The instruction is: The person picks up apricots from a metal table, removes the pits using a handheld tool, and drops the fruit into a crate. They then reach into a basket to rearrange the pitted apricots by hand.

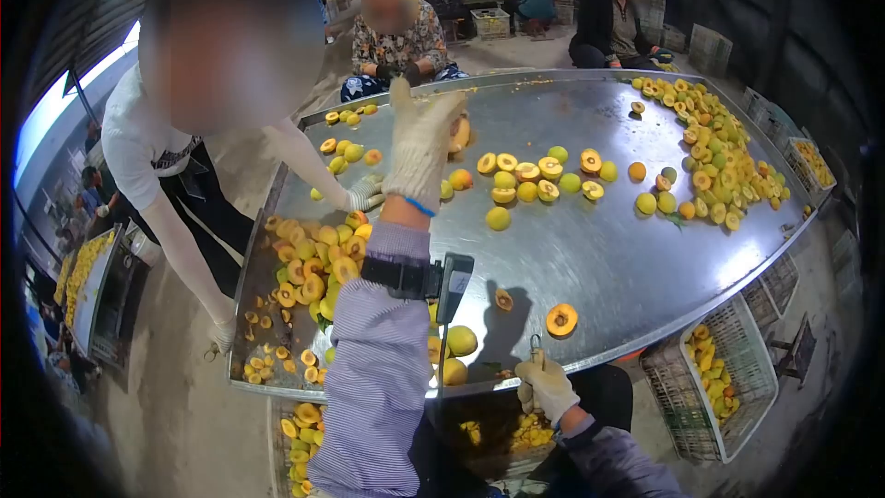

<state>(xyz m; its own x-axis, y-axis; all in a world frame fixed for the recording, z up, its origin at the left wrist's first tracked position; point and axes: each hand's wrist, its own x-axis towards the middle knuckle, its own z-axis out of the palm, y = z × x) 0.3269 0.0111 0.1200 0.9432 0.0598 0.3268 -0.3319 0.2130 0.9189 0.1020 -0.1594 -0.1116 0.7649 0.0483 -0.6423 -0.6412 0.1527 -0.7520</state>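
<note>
My left hand (422,143), in a white knit glove with a blue band at the wrist, reaches out over the metal table (433,249). Its fingers are spread, and one shows bare beyond the glove. Ahead of it to the right lies a row of cut yellow peaches (526,172). My gloved right hand (550,389) is closed at the near edge, around a small pitting tool (536,343) with a metal loop on top. Close by rest a peach half with its pit (561,319) and a smaller piece (503,299).
Peaches pile up at the far right (714,161) and left (313,258). A co-worker in a white shirt (147,138) leans over the left side, gloved hand (365,194) near mine. Others sit beyond. A crate (664,387) with fruit stands right; pieces lie below my right hand.
</note>
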